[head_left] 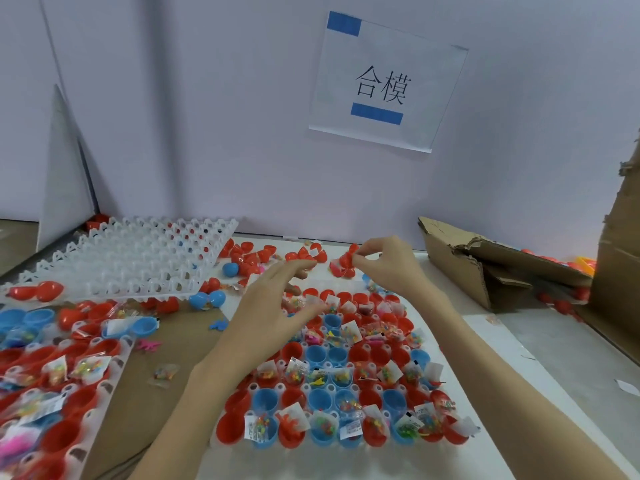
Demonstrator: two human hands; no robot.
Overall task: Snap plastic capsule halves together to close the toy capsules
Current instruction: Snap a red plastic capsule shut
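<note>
**Asker:** Head view first, biggest thing down. What carries it all?

**Me:** My table (540,344), with a brown cardboard sheet (166,344) over its left part. At the far left corner an empty white tray (138,258) lies tilted over loose halves. Near the front edge, in the middle, sits the filled tray (341,372), its cups holding open red and blue halves, most with a small toy packet inside. A second filled tray (59,386) lies at the front left corner. A torn cardboard box (485,261) is at the far right.

**Asker:** How far along are you?

**Me:** Early, I judge. Nearly every half in both filled trays stands open. Beyond the middle tray lies a scatter of loose red halves (263,254), and a blue capsule (230,269) among them looks closed, though I cannot be sure. Almost all the snapping is left.

**Asker:** And your hands?

**Me:** My right hand (388,265) reaches past the far edge of the middle tray, thumb and fingertips pinched on a red capsule half (346,260), lifted just above the scatter. My left hand (273,303) hovers over the tray's far left rows, palm down, fingers spread and loosely curled, holding nothing that I can see.

**Asker:** What next?

**Me:** Probably bring that red piece over an open half and press until it clicks.
</note>
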